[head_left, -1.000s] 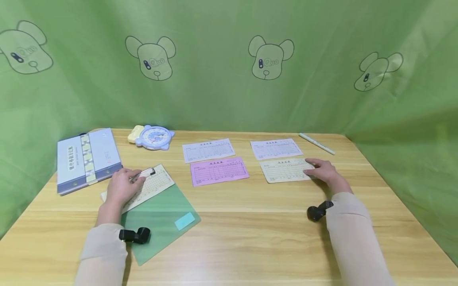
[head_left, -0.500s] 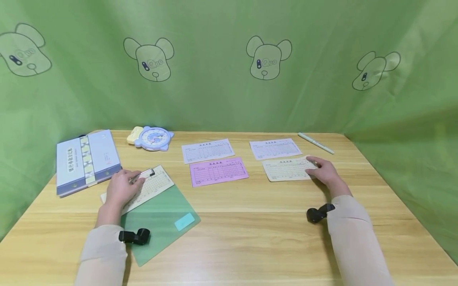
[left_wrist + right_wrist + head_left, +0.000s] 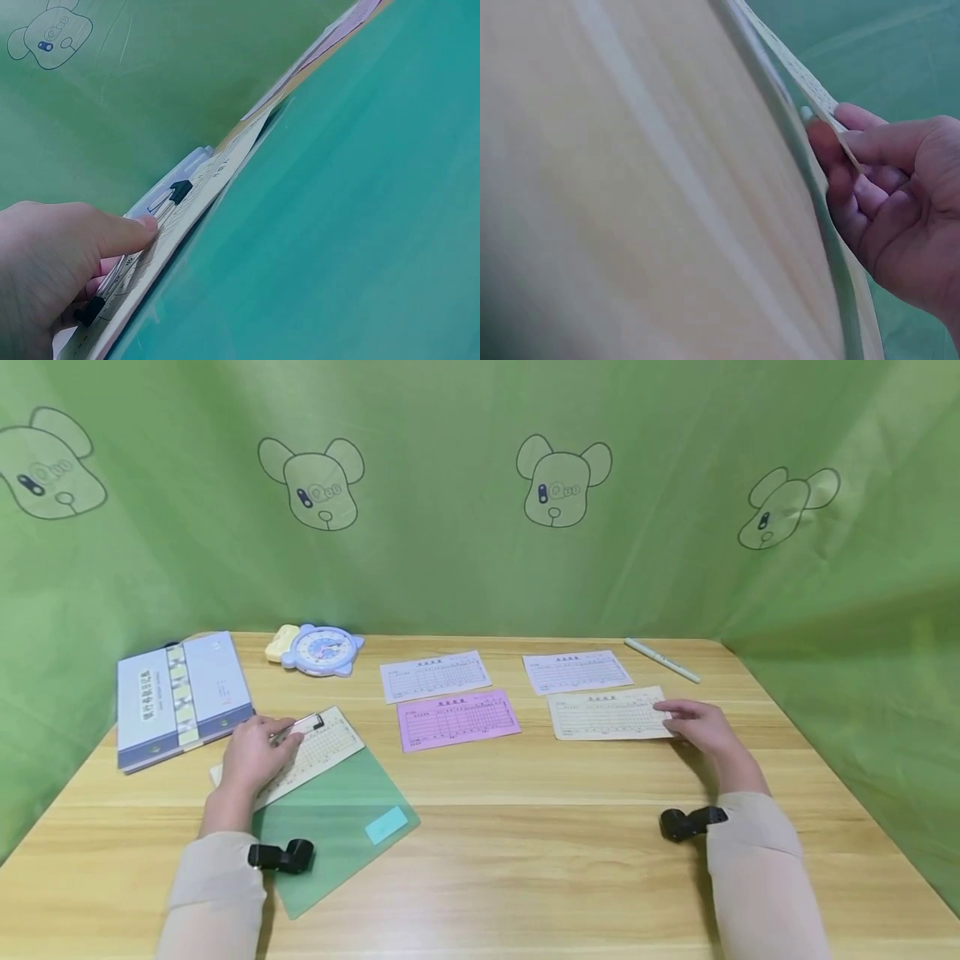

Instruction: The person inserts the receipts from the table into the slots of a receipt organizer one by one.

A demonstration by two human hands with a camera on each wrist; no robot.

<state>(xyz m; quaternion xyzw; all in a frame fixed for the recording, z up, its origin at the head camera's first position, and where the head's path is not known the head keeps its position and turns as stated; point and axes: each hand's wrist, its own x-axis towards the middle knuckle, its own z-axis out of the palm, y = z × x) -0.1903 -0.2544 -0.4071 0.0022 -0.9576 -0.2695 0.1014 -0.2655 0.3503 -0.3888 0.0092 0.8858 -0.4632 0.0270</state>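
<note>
My left hand [image 3: 258, 756] grips the wire clip [image 3: 172, 193] of a green clipboard [image 3: 337, 827], thumb lying over the wire. Cream printed forms [image 3: 324, 750] lie along the clipboard's upper end, under that clip. On the right, my right hand [image 3: 701, 731] pinches the right edge of another cream form [image 3: 607, 714] between thumb and fingers. In the right wrist view this form [image 3: 802, 75] shows edge-on, its corner raised off the table. A pink form [image 3: 459, 720] and two pale lilac forms [image 3: 435, 677] lie flat between and behind the hands.
A blue-and-white ledger binder [image 3: 183, 697] lies at the left, beside a blue toy clock [image 3: 324, 650] at the back. A pale green pen [image 3: 662, 660] rests at the back right. Green curtain [image 3: 450, 568] surrounds the wooden table [image 3: 525, 860]. A teal label [image 3: 386, 825] marks the clipboard.
My right hand has shifted right and slightly nearer me, now at the cream form's right edge, exposing more of the form. My left hand stays on the clip.
</note>
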